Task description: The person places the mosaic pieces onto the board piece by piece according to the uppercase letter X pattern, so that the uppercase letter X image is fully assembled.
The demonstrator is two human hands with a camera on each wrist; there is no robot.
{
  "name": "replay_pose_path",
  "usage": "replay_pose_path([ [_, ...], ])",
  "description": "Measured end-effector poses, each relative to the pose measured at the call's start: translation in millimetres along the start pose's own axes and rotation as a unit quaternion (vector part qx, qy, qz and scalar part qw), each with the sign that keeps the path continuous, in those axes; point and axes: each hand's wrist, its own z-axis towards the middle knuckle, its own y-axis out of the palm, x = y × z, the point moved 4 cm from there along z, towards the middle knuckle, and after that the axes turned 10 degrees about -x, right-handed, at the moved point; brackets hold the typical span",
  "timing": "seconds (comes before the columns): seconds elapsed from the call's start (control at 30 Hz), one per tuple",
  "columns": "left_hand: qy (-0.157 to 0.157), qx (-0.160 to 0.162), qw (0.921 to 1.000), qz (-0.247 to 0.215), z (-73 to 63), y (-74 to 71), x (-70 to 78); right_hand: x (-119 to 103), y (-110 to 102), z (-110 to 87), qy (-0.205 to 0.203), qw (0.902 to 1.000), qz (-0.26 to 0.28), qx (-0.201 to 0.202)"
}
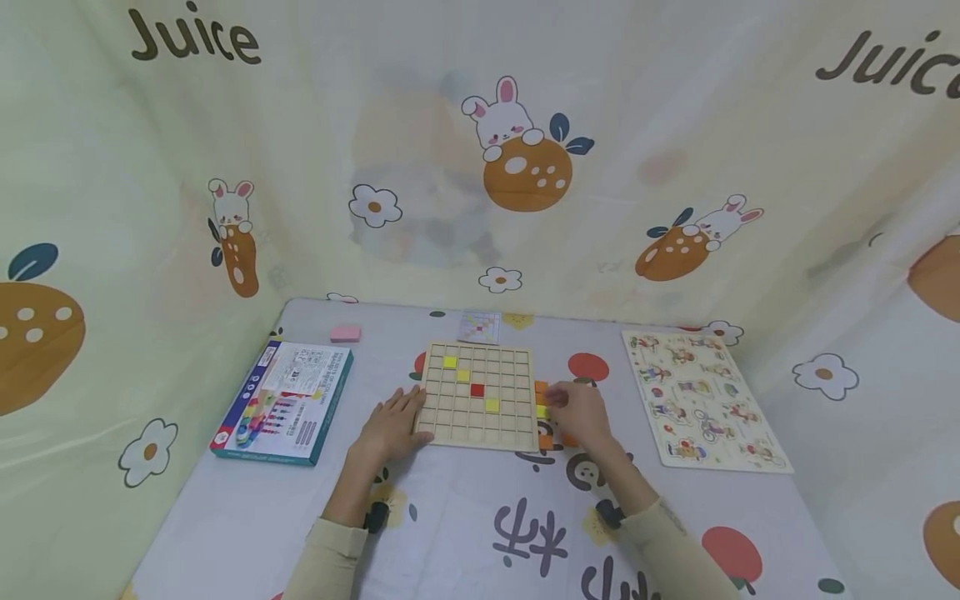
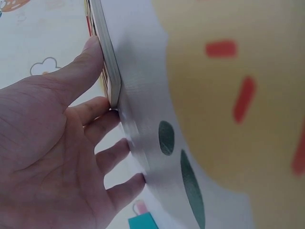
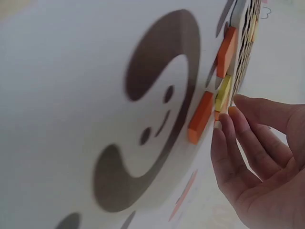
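A wooden grid board (image 1: 442, 417) lies in the middle of the table. Three yellow tiles, one of them near the upper left (image 1: 450, 362), and a red tile (image 1: 477, 390) form a diagonal in its cells. My left hand (image 1: 392, 427) rests at the board's lower left corner, thumb against the edge and fingers spread beside it. At the right edge, my right hand (image 1: 583, 414) has thumb and fingertips close together over loose tiles. These include a yellow tile (image 3: 222, 93) and an orange tile (image 3: 200, 117). Whether a tile sits between those fingertips is unclear.
Behind the board is a small printed pattern card (image 1: 480, 327). A boxed set (image 1: 288, 400) lies on the left, with a pink block (image 1: 345, 334) beyond it. On the right lies a picture puzzle board (image 1: 701, 400). Patterned cloth hangs around the table.
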Motion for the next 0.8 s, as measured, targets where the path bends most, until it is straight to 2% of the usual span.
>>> replay_pose_path([
  [0.17,0.002,0.001,1.0000,-0.002,0.2,1.6,0.3,7.2,2.4,-4.3,0.003,0.9997,-0.004,-0.023],
  [0.4,0.001,-0.002,1.0000,0.002,1.0,3.4,-2.0,9.9,4.6,-8.0,-0.004,0.9998,-0.002,-0.019],
  [0.8,-0.001,-0.001,1.0000,-0.001,3.1,2.1,-1.6,11.1,2.4,-3.5,-0.010,0.9989,-0.007,-0.045],
])
